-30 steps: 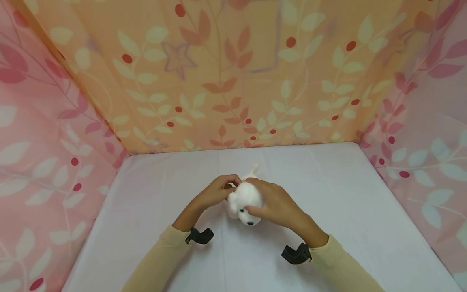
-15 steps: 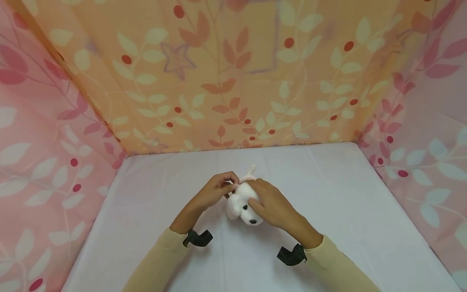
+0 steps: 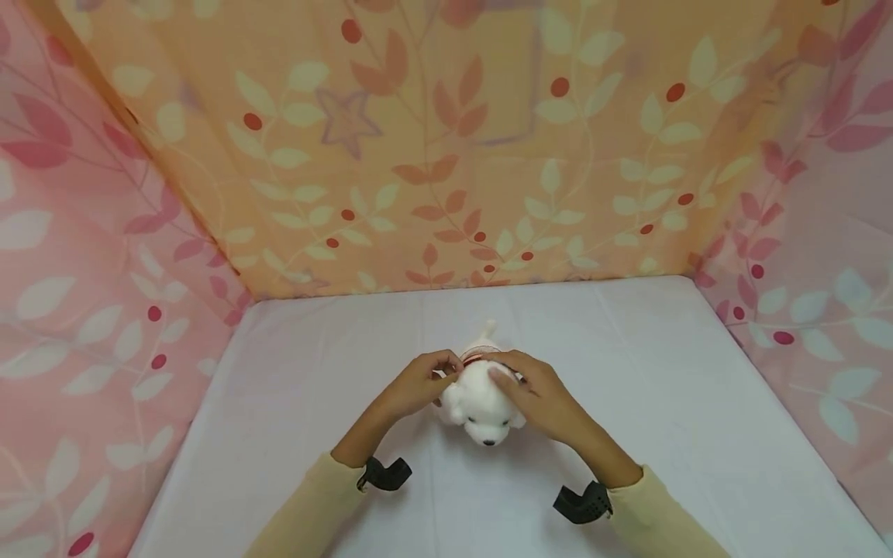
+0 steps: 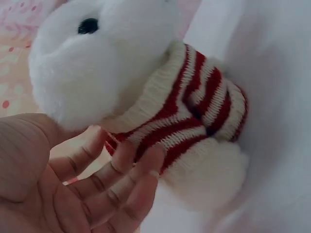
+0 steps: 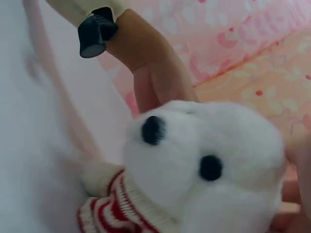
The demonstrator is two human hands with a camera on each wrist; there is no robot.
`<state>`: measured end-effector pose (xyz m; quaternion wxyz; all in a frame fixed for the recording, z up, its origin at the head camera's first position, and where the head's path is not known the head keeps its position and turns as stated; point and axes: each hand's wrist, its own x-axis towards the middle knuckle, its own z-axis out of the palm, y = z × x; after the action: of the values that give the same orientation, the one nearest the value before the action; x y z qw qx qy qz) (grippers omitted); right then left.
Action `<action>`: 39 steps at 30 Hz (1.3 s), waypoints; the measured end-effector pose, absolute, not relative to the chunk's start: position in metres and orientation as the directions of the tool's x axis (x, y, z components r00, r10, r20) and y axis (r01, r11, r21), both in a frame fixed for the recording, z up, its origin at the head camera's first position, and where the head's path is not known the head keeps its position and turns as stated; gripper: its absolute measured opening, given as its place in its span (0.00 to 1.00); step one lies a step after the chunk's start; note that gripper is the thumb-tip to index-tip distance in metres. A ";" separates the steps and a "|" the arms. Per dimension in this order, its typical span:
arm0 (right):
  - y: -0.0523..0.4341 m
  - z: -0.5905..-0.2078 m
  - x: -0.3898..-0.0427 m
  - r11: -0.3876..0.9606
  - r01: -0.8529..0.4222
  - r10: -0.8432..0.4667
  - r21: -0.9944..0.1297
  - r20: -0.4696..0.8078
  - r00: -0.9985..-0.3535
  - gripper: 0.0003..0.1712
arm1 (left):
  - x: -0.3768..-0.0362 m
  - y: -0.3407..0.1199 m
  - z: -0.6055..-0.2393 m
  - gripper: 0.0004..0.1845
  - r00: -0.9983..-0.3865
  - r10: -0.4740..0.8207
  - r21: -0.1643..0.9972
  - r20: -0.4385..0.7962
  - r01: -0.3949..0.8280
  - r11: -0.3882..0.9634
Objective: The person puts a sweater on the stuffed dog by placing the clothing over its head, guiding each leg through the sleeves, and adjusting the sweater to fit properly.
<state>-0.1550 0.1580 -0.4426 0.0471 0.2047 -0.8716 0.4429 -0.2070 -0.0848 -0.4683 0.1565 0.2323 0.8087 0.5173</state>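
The white plush dog [image 3: 483, 403] stands between both hands, muzzle toward the person; left hand [image 3: 418, 381] and right hand [image 3: 540, 395] pinch its striped sweater [image 4: 194, 116].

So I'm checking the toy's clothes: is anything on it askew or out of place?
Nothing stands out. The plush dog stands on the white cloth, its striped sweater sitting around the body. The left hand and right hand hold the sweater's edge.
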 end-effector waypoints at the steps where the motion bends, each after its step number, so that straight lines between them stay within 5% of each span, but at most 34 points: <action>1: 0.161 -0.445 -0.157 0.511 -0.392 -0.278 -0.765 0.284 -0.917 0.18 | -0.206 -0.086 -0.470 0.04 -0.852 0.523 0.895 -0.018 0.219 0.388; 4: 0.168 -0.452 -0.162 0.555 -0.364 -0.190 -0.748 0.312 -0.931 0.11 | -0.201 -0.088 -0.471 0.03 -0.872 0.489 0.830 -0.030 0.251 0.498; 8: 0.171 -0.457 -0.168 0.670 -0.345 -0.226 -0.657 0.262 -0.938 0.13 | -0.199 -0.088 -0.471 0.03 -0.873 0.486 0.730 -0.024 0.317 0.606; 13: 0.166 -0.454 -0.171 0.738 -0.365 -0.309 -0.568 0.197 -0.931 0.14 | -0.197 -0.085 -0.468 0.03 -0.872 0.487 0.672 -0.048 0.333 0.661; 20: 0.161 -0.453 -0.170 0.774 -0.385 -0.279 -0.503 0.274 -0.920 0.10 | -0.191 -0.081 -0.468 0.04 -0.895 0.446 0.643 0.005 0.344 0.684; 26: 0.161 -0.457 -0.172 0.730 -0.383 -0.236 -0.567 0.317 -0.919 0.11 | -0.189 -0.080 -0.469 0.05 -0.916 0.396 0.675 0.070 0.336 0.657; 32: 0.166 -0.459 -0.176 0.570 -0.263 -0.215 -0.778 0.168 -0.962 0.06 | -0.189 -0.081 -0.475 0.04 -0.904 0.427 0.799 0.028 0.277 0.534; 39: 0.174 -0.471 -0.196 0.453 -0.126 -0.117 -0.883 0.081 -0.990 0.11 | -0.211 -0.088 -0.488 0.12 -0.932 0.360 0.914 0.036 0.177 0.365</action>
<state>-0.1965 0.1742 -0.4709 0.0041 0.0713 -0.8522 0.5183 -0.2112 -0.0880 -0.4881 0.0849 0.1632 0.8218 0.5392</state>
